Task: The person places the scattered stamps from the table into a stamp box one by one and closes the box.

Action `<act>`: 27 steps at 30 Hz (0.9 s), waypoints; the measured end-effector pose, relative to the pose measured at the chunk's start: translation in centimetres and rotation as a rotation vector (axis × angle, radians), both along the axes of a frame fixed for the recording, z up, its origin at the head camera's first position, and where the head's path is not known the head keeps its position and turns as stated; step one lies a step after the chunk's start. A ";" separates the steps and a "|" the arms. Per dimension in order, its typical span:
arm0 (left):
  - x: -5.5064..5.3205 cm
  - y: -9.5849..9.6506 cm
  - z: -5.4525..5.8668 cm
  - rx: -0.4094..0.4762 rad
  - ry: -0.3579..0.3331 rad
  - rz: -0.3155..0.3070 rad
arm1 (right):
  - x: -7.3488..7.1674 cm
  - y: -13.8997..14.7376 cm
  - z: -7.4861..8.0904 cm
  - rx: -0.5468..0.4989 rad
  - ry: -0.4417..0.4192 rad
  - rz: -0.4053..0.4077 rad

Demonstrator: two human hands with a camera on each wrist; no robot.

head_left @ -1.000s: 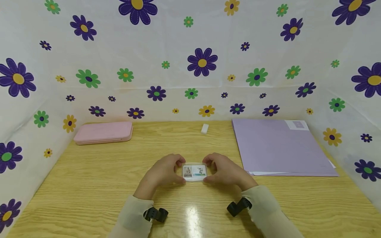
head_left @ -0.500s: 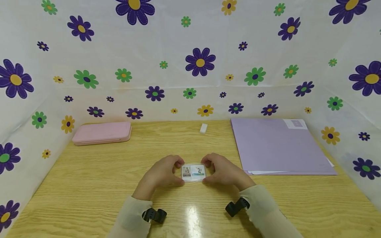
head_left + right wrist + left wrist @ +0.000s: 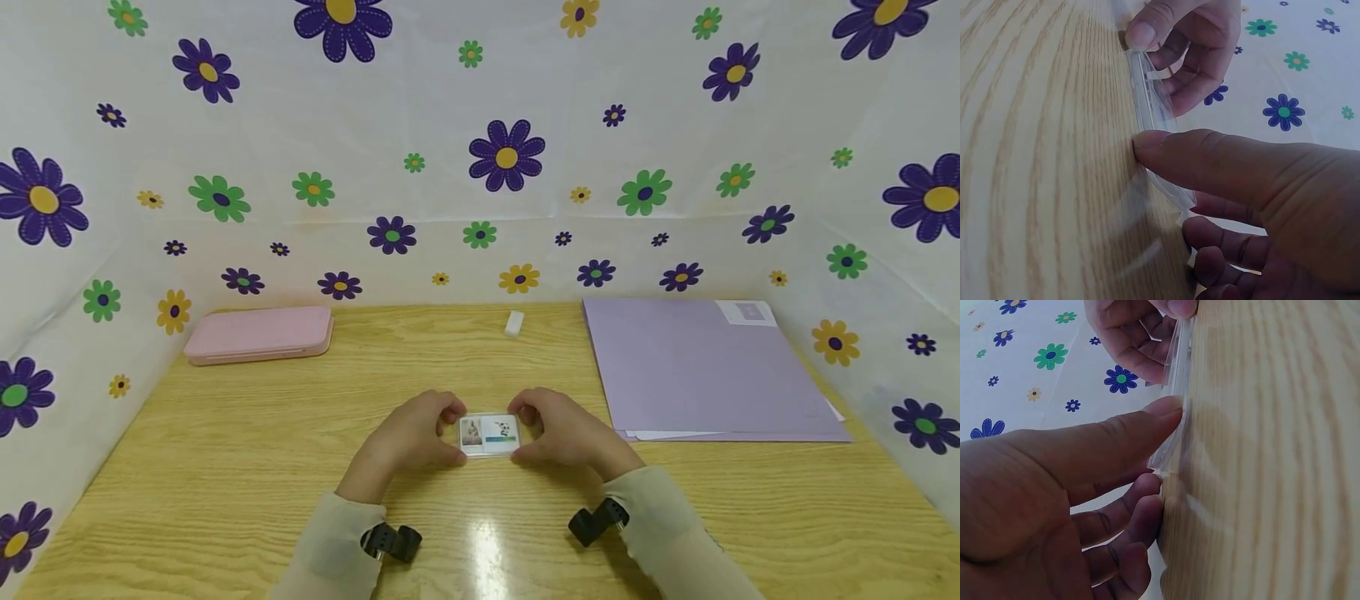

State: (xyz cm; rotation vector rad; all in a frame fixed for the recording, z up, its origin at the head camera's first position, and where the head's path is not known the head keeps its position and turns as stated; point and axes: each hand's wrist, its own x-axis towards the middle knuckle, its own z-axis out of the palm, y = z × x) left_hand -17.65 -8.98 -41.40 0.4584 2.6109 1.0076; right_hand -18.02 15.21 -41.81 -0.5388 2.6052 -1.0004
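Two hands pinching one clear plastic card case [image 3: 490, 435] low at centre frame on the wooden table [image 3: 225, 467]: left hand [image 3: 408, 437] on its left end, right hand [image 3: 572, 435] on its right. Probably light, stiff, slippery; best gripped by the short edges, thumbs in front.
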 end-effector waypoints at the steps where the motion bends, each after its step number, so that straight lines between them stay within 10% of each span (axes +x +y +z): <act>1: 0.0 0.0 0.0 -0.006 0.000 0.003 | 0.0 0.0 0.0 0.003 0.002 0.000; 27: -0.1 -0.2 -0.7 0.046 0.003 0.016 | -0.1 0.6 0.1 -0.020 -0.029 0.020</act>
